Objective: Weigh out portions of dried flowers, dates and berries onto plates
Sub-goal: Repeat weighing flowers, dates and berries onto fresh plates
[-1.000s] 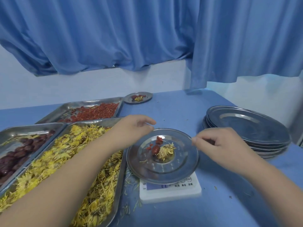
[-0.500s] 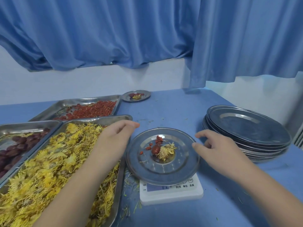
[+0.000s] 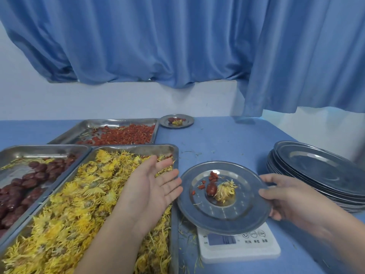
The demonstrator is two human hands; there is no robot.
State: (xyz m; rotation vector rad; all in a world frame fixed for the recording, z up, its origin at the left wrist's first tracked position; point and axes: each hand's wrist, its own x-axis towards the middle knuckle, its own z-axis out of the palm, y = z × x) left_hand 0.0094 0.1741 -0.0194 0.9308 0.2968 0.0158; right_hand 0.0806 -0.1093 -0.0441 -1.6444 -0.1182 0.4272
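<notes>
A round steel plate (image 3: 223, 218) sits over the white scale (image 3: 239, 247) and holds a date, a dried yellow flower and a few red berries. My right hand (image 3: 284, 194) grips the plate's right rim, thumb on top. My left hand (image 3: 152, 186) is flat and open, palm up, fingers just left of the plate's rim, above the tray of yellow dried flowers (image 3: 83, 210). A tray of dates (image 3: 27, 182) lies at the left, and the tray of red berries (image 3: 120, 133) is behind.
A stack of empty steel plates (image 3: 320, 175) stands at the right. A small filled plate (image 3: 176, 121) rests at the back by the berry tray. Loose petals are scattered on the blue table around the scale. Blue curtains hang behind.
My right hand has closed on the plate's right rim. My left hand has turned palm up and opened beside the plate's left edge. The view has tilted up slightly.
</notes>
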